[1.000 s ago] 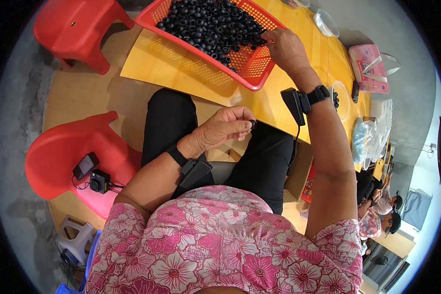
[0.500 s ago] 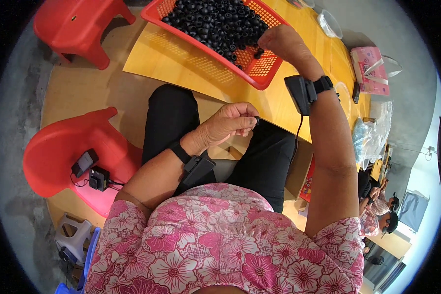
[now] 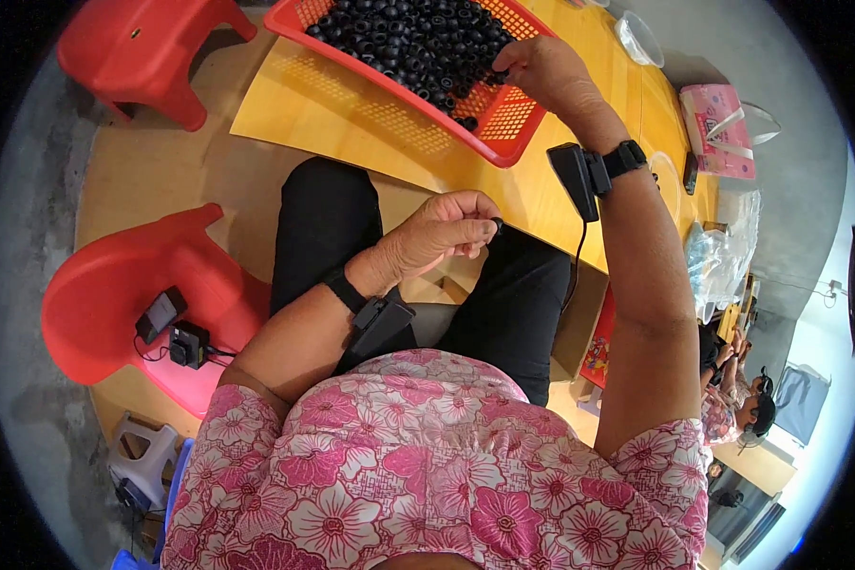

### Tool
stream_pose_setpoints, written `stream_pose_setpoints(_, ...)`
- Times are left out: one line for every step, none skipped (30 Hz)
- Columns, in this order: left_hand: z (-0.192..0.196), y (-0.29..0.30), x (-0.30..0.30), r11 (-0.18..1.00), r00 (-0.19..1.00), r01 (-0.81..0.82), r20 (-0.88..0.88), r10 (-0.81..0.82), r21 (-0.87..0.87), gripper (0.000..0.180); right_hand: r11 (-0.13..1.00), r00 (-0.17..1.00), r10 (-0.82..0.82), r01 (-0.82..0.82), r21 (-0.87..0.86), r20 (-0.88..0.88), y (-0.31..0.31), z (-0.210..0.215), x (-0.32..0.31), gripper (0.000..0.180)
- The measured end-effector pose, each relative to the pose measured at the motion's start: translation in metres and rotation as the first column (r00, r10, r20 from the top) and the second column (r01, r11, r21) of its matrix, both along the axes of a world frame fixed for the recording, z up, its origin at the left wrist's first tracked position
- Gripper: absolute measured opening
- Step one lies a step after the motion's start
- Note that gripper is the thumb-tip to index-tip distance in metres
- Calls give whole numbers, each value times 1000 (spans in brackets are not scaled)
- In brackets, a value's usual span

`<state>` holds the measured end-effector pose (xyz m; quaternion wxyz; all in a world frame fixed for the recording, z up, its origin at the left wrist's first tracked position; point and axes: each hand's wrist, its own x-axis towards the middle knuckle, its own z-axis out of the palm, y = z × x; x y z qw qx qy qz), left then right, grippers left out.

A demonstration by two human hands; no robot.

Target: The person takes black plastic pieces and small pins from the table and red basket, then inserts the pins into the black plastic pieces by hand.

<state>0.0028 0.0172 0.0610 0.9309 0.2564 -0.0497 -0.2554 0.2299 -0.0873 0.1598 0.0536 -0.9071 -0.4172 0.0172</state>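
Over my lap, just off the table's near edge, my left hand (image 3: 444, 231) is closed in a pinch. A small black ring-like part (image 3: 497, 225) shows between its thumb and fingertips. My right hand (image 3: 549, 74) reaches over the right rim of a red plastic basket (image 3: 503, 154). Its fingers are bent down at the black pieces there, and whether they grip one is hard to see. A heap of small round black parts with hollow openings (image 3: 418, 47) fills most of the basket, with the mesh bottom bare at its near right corner.
The basket stands on a yellow wooden table (image 3: 285, 104). Clear plastic tubs (image 3: 639, 40), a pink bag (image 3: 717, 131) and plastic wrapping (image 3: 727, 256) lie to the right. A red chair (image 3: 114, 285) holding small black devices and a red stool (image 3: 142, 47) stand left. Other people (image 3: 731, 389) sit far right.
My right hand has shifted slightly left and up over the basket's right side, by the black parts. My left hand keeps its pinch on the small part. The whole view has shifted slightly.
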Motion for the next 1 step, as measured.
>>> stream_pose_setpoints(-2,0,0,1000,1000,3,-1,-3,2,18,1000,1000,-1,1,0,-2,0,-1,0,17)
